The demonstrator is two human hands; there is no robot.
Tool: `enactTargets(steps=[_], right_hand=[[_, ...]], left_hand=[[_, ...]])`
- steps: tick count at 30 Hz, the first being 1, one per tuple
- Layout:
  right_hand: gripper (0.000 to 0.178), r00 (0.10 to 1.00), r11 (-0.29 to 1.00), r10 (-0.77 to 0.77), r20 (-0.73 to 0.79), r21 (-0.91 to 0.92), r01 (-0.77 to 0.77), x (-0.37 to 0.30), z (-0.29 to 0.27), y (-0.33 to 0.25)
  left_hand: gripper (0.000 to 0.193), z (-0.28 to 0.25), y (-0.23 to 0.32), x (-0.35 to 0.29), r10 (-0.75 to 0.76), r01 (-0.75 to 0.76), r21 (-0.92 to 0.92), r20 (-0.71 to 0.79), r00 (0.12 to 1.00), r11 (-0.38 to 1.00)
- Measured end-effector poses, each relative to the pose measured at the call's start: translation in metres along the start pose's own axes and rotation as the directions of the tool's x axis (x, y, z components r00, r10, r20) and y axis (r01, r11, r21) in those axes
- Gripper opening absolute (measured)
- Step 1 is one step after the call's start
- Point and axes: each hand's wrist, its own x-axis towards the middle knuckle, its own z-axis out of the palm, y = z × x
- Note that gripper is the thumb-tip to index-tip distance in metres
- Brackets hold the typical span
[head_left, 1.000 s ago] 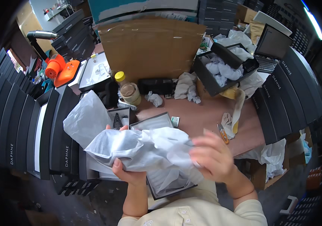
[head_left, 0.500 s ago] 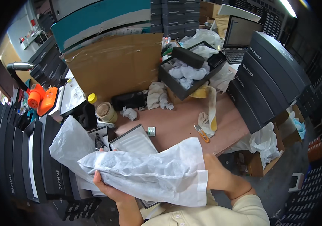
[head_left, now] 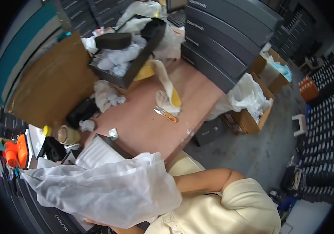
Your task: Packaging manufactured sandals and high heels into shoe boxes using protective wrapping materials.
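Observation:
A thin white fabric bag (head_left: 108, 191) stretches across in front of my body, wrinkled and loosely filled out. My right forearm (head_left: 202, 180) reaches its open end from the right, and the bag covers my right hand entirely. Beneath the bag's lower edge, a sliver of my left hand (head_left: 96, 222) and wrist shows, with its fingers hidden. Just behind the bag lies a shoe box lid or tray (head_left: 98, 153) with a white lining. Close to that sits a small white and green packet (head_left: 113, 133).
Orange-handled thread snips (head_left: 166, 114) lie on the pinkish table (head_left: 143, 130) beside a yellow and cream strip (head_left: 167, 84). A dark open box (head_left: 126, 80) holds crumpled paper. Dark shoe boxes (head_left: 221, 46) are stacked at right. A carton (head_left: 249, 124) with white plastic stands on the floor.
The view has swung to the right, so the table things appear further left. The bag sits lower and further left, and my left fingers, visible before on it, are now hidden.

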Motion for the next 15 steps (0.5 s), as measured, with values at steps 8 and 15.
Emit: enactTargets(steps=[8, 15], right_hand=[[0.053, 0.993, 0.921, -0.044, 0.109, -0.380, 0.082, -0.024, -0.067, -0.007], [0.047, 0.974, 0.854, -0.228, -0.001, -0.481, 0.199, -0.018, -0.063, -0.032]], left_hand=[[0.048, -0.074, 0.040, 0.057, 0.346, -0.102, 0.729, -0.193, 0.918, 0.677], [0.042, -0.027, 0.032, 0.060, -0.048, 0.084, -0.083, 0.364, 0.930, 0.993]])
